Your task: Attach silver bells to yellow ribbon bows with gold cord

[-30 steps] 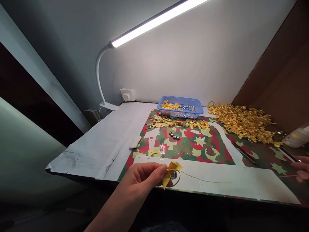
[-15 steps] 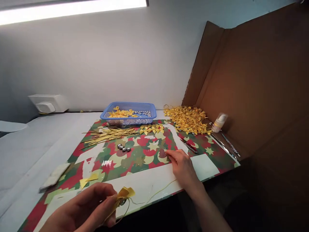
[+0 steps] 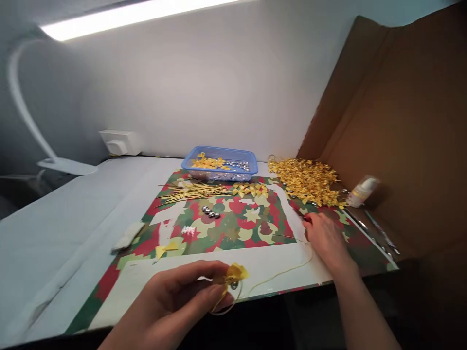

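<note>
My left hand [image 3: 182,296] pinches a yellow ribbon bow [image 3: 236,273] between thumb and fingers at the front edge of the board. Just under the bow sits a shiny silver bead [image 3: 234,285]. A thin yellow cord [image 3: 279,276] loops below the bow and runs right across the white paper. Over at the right, my right hand [image 3: 324,238] has its fingers closed on a slim dark-handled tool [image 3: 300,214], mostly covered by the hand; whether it is scissors or tweezers I cannot tell. Several silver beads [image 3: 210,212] lie mid-board.
Behind stands a blue basket [image 3: 219,149] holding yellow bows and silver beads. Yellow cords [image 3: 193,192] and folded yellow pieces [image 3: 250,189] lie before it. A heap of finished-looking gold bows [image 3: 306,180], a pump bottle [image 3: 363,190] and a cardboard wall [image 3: 401,112] are at right.
My right hand has left the cord's end on the board and moved right onto the dark tool. The left hand still holds the bow. The view has turned left, bringing a lamp into sight.
</note>
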Available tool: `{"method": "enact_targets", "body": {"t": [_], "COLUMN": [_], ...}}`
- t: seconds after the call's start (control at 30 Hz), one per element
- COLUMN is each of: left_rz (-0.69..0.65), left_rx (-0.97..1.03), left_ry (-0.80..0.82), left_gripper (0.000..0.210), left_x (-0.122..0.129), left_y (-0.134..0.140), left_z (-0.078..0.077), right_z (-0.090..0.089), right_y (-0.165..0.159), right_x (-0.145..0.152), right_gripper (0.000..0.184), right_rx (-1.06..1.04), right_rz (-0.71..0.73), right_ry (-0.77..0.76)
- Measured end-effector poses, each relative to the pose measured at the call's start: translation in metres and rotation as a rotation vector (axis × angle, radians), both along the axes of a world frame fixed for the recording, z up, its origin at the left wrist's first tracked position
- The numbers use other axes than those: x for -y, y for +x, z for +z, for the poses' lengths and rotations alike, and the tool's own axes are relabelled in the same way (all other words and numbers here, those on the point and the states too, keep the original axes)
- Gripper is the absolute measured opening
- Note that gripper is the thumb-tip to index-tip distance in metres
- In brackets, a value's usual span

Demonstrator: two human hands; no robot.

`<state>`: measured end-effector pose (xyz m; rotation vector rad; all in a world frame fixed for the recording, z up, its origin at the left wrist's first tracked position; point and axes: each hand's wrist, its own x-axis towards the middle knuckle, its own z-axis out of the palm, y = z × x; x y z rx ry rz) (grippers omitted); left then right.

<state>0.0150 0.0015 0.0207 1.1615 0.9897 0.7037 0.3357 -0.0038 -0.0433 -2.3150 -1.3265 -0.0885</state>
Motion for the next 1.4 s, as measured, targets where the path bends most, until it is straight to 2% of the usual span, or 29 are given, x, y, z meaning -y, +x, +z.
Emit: {"method": "enact_targets", "body": {"t": [0.1, 0.23, 0.3, 0.37, 0.43, 0.53, 0.7, 0.83, 0.97, 1.2, 1.4], "left_rz": [-0.074, -0.030, 0.013, 0.029, 0.035, 0.072, 0.117, 0.103, 0.066, 0.051, 0.052], "left_rx": [0.088, 0.166, 0.154, 0.141, 0.103, 0.024, -0.039, -0.074, -0.066, 0.007, 0.008], "left_ry": [-0.015, -0.028, -0.023, 0.015, 0.045, 0.056, 0.089, 0.159, 0.196, -0.010, -0.029], "left_gripper": [0.020, 0.019, 0.016, 0.012, 0.010, 0.009, 0.009, 0.008, 0.005, 0.013, 0.016], "left_x": [0.003, 0.007, 0.009, 0.012, 0.014, 0.018, 0.022, 0.020, 0.019, 0.021, 0.022], "left_y": [0.000, 0.000, 0.001, 0.002, 0.004, 0.004, 0.003, 0.001, 0.002, 0.001, 0.000], "left_z": [0.011, 0.013, 0.013, 0.014, 0.017, 0.022, 0.022, 0.016, 0.015, 0.024, 0.024], "right_z": [-0.001, 0.004, 0.009, 0.015, 0.019, 0.023, 0.022, 0.022, 0.022, 0.025, 0.025], "right_y": [0.001, -0.024, -0.053, -0.087, -0.114, -0.135, -0.138, -0.142, -0.144, -0.143, -0.143], "right_x": [0.005, 0.031, 0.051, 0.070, 0.083, 0.088, 0.084, 0.083, 0.083, 0.081, 0.080], "right_gripper": [0.018, 0.034, 0.040, 0.040, 0.032, 0.027, 0.039, 0.041, 0.039, 0.037, 0.036], "right_rx": [-0.018, -0.131, -0.255, -0.534, -0.561, -0.450, -0.203, -0.116, -0.140, -0.300, -0.386], "right_rz": [-0.014, 0.016, 0.151, 0.447, 0.658, 0.787, 0.792, 0.756, 0.761, 0.824, 0.816], "right_ry": [0.001, 0.099, 0.144, 0.255, 0.334, 0.329, 0.282, 0.292, 0.303, 0.272, 0.245]}}
